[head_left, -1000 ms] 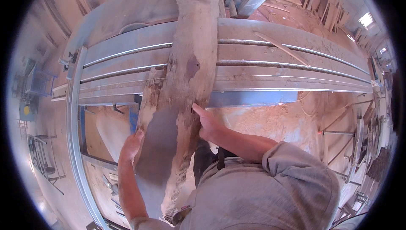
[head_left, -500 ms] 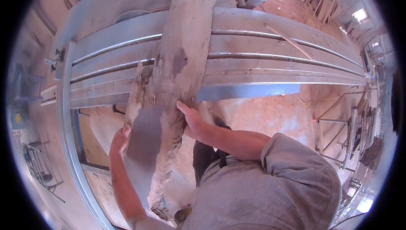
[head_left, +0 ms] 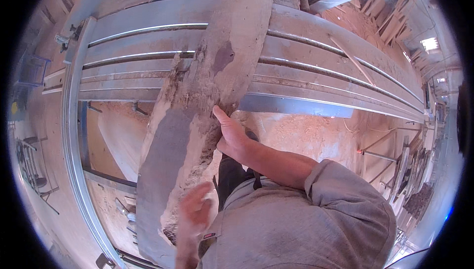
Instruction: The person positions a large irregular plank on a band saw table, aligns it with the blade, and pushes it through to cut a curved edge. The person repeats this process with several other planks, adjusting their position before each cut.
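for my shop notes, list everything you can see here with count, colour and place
Wooden slab: one, brown and grey, top centre to lower left
Table: one, grey, slotted, beneath the slab's far part
Stick: one, light brown, on the table, right
Metal rail: one, silver, left
Crate: one, purplish blue, far left
Scrap wood: many, too jumbled to count, tan, upper right
Sawdust: uncountable, reddish tan, floor right of centre
Shirt: one, grey, lower centre
Right hand: one, bare, gripping the slab's right edge
Left hand: one, bare, blurred, by the slab's near end, contact unclear
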Available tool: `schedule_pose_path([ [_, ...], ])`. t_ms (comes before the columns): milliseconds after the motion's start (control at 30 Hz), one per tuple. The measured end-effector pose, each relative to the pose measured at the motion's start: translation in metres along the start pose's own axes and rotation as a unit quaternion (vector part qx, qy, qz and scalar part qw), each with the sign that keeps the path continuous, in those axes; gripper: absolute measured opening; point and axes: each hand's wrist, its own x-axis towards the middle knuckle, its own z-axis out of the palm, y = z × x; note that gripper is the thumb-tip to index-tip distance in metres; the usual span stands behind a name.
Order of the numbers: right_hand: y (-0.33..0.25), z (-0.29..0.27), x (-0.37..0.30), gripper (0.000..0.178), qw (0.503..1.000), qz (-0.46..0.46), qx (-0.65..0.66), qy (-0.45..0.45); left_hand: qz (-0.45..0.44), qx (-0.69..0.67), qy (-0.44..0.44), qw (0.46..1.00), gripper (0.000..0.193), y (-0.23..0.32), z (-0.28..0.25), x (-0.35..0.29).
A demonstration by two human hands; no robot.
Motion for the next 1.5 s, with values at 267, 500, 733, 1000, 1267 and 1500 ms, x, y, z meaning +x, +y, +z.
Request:
schedule_pose_path([
  [267,-0.009,0.020,-0.013,0.042,0.999,0.029,-0.021,-0.026,0.002,-0.421,0.312,0.852,0.055,-0.281,-0.005,0.030],
  [500,-0.010,0.023,-0.009,0.042,0.999,0.035,-0.035,-0.004,0.051,-0.467,0.307,0.828,0.053,-0.265,-0.015,0.054],
  [733,-0.012,0.020,-0.006,0.043,0.998,0.030,-0.058,-0.009,0.068,-0.477,0.305,0.821,0.052,-0.268,-0.015,0.059],
  [1000,-0.020,0.028,-0.009,0.043,0.994,0.058,-0.044,-0.079,0.088,-0.478,0.316,0.815,0.050,-0.270,-0.009,0.068],
  [1267,-0.031,0.045,-0.007,0.045,0.994,0.087,-0.056,-0.045,0.101,-0.452,0.355,0.812,0.049,-0.259,0.004,0.079],
  [1500,-0.027,0.040,0.030,0.047,0.992,0.093,-0.023,-0.086,0.138,-0.336,0.421,0.831,0.047,-0.254,0.018,0.074],
])
